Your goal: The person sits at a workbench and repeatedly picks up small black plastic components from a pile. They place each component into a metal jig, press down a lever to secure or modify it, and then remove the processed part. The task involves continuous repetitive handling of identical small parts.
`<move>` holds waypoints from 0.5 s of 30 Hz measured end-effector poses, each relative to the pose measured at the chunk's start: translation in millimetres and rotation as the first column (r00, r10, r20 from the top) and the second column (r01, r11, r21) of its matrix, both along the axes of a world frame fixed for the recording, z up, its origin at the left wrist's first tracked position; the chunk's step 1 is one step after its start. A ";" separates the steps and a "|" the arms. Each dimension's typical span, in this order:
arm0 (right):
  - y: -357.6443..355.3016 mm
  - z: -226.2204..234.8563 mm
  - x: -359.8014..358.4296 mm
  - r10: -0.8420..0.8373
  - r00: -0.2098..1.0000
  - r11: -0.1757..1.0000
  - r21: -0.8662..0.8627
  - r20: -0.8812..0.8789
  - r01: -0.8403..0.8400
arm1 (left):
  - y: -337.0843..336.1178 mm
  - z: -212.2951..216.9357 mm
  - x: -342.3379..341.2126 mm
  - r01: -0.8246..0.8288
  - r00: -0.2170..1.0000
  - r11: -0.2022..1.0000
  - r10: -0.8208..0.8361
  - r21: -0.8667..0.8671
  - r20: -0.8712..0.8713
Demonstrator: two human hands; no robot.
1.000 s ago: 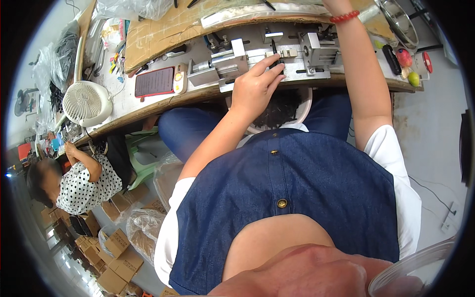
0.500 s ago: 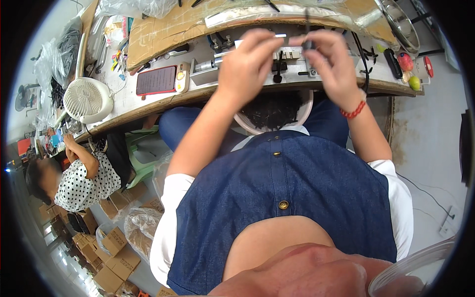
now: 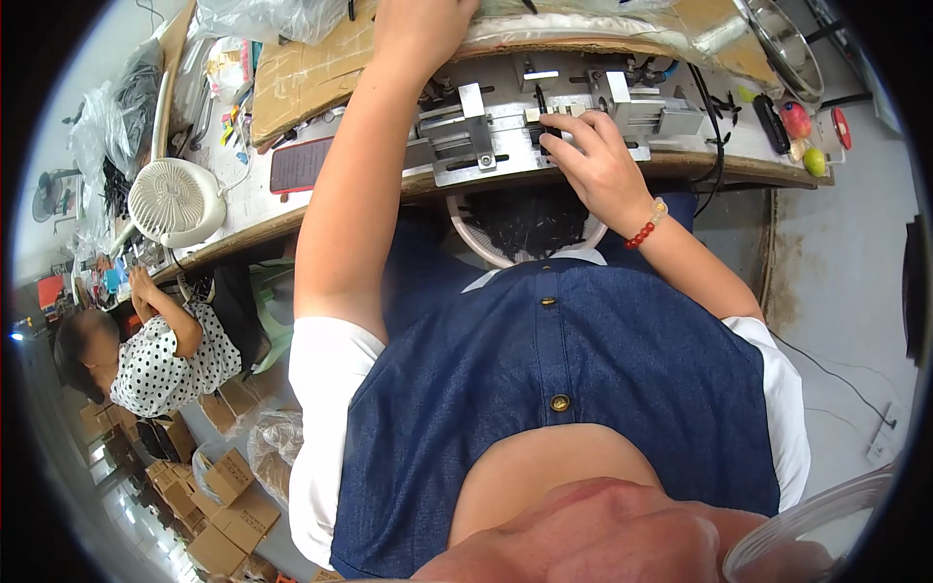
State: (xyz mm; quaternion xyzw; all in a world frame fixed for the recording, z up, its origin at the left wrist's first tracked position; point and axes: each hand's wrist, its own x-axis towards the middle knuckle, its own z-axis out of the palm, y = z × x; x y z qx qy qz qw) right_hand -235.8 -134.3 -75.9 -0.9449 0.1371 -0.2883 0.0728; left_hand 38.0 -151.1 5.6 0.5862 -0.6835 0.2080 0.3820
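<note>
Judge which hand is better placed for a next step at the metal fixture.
Probably the right hand: it is at the middle of the metal fixture, while the left hand is stretched out over the cardboard, cut off by the picture's top edge.

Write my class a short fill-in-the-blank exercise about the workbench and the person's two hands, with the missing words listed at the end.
1. The bare hand at the silver metal fixture is the person's ____ one.
2. The round white plastic fan stands to the ____ of the flat phone in a red case.
3. The person's left hand extends over a flat brown sheet made of ____.
4. The round pale container below the bench edge holds thin pieces coloured ____.

Missing words: right; left; cardboard; black.
</note>
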 end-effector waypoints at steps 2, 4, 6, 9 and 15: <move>-0.5 1.0 -0.6 0.004 1.000 1.000 -0.001 0.004 -0.004 | 0.3 -1.5 0.0 -0.024 0.979 0.999 0.018 -0.026 -0.205; -2.6 4.0 -1.1 0.023 1.000 1.000 0.014 0.000 -0.023 | 6.8 6.1 -5.9 -0.006 0.859 1.000 0.012 0.014 -0.512; -7.1 9.4 -1.3 0.048 0.999 0.998 0.029 0.013 -0.048 | 2.2 -3.7 3.3 0.126 0.692 0.984 -0.177 -0.123 -0.700; -27.0 30.5 6.0 0.095 0.989 0.994 0.041 0.112 -0.100 | 17.8 3.9 2.0 0.143 0.510 0.961 -0.276 -0.236 -0.815; -116.7 89.1 71.6 0.049 0.963 0.978 -0.209 0.266 0.008 | 61.6 -6.1 -17.6 0.272 0.254 0.954 -0.200 -0.128 -0.946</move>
